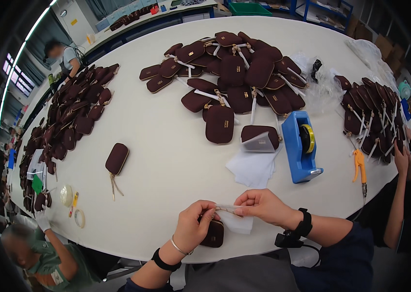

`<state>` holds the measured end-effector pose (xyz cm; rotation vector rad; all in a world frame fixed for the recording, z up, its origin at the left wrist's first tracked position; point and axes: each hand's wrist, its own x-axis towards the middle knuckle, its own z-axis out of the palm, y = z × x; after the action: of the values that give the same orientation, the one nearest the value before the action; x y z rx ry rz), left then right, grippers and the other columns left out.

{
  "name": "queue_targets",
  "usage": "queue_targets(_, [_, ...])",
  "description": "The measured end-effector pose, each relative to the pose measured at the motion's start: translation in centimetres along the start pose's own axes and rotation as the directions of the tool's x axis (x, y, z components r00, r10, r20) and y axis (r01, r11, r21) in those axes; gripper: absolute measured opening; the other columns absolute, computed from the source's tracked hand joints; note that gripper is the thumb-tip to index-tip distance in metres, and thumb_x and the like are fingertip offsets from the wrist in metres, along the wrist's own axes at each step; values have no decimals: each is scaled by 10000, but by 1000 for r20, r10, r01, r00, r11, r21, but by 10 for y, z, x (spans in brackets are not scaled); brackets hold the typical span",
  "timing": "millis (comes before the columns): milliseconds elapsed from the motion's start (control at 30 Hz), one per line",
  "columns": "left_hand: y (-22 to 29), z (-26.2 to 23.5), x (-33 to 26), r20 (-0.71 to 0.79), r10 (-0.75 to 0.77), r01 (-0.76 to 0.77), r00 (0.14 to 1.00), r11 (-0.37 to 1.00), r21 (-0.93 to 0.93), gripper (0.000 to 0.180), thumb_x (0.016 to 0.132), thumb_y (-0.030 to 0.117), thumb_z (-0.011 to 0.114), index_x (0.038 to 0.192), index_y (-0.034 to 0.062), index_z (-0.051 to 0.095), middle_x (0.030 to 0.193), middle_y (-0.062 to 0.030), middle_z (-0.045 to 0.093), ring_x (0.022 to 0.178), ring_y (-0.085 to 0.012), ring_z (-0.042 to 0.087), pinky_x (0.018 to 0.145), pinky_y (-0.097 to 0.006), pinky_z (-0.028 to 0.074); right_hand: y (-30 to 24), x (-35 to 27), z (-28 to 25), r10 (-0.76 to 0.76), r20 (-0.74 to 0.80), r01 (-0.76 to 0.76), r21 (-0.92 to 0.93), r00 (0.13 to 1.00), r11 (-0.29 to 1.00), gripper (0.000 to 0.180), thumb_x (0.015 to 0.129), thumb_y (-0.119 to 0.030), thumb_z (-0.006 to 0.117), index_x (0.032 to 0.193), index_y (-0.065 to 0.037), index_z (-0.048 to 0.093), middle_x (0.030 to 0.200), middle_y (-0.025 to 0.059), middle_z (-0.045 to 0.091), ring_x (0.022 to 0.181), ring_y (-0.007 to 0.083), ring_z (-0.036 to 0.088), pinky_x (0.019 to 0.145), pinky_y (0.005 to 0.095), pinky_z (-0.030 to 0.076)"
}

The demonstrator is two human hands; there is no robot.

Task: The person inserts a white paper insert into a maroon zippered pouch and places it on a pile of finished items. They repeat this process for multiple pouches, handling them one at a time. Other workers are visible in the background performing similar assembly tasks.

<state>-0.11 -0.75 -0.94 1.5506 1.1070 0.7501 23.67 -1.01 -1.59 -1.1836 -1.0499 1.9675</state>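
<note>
In front of me a small dark maroon zip pouch (213, 237) lies near the table's front edge, partly covered by my left hand (191, 228). Beside it, both hands pinch a strip of thin white paper (237, 224) stretched between them. My left hand grips its left end, close to the pouch. The fingers of my right hand (266, 209) are closed on the other end. A thin light-coloured cord (227, 209) runs along the strip; how it joins the pouch is hidden. A stack of white paper sheets (251, 168) lies just beyond, its upper end by another maroon pouch (263, 132).
A blue tape dispenser (295, 146) stands right of the paper stack. Maroon pouches (232, 68) are heaped at the back; more pile up left and right. A lone pouch (117, 158) lies at left. An orange air gun (359, 168) rests at right. Co-workers sit either side.
</note>
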Motion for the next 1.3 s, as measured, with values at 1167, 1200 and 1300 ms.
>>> queue_targets(1167, [25, -6, 21, 242, -216, 224, 946, 975, -6, 192, 914, 131, 669, 1011, -29, 713, 748, -20, 663, 698, -53, 548, 654, -206, 467, -14, -17, -17, -552, -3, 422, -640, 834, 642, 211, 869, -17, 617, 1073, 1, 663, 1009, 113, 686, 919, 216, 647, 852, 330, 510])
queue_targets(1200, [20, -6, 21, 250, -232, 253, 940, 966, -56, 191, 916, 132, 667, 1011, -27, 713, 744, -13, 657, 694, -52, 543, 651, -204, 464, -13, -17, -18, -690, 67, 485, -759, 721, 433, 229, 856, -4, 610, 1080, -3, 657, 1028, 123, 677, 939, 253, 646, 862, 348, 510])
queue_targets(1300, [23, -6, 21, 258, -249, 279, 933, 957, -84, 189, 918, 136, 667, 1011, -22, 714, 735, 0, 646, 686, -45, 534, 639, -200, 456, -14, -10, -12, -777, 366, 576, -818, 512, -5, 295, 770, 16, 625, 1064, -6, 635, 1047, 136, 650, 964, 322, 622, 855, 379, 504])
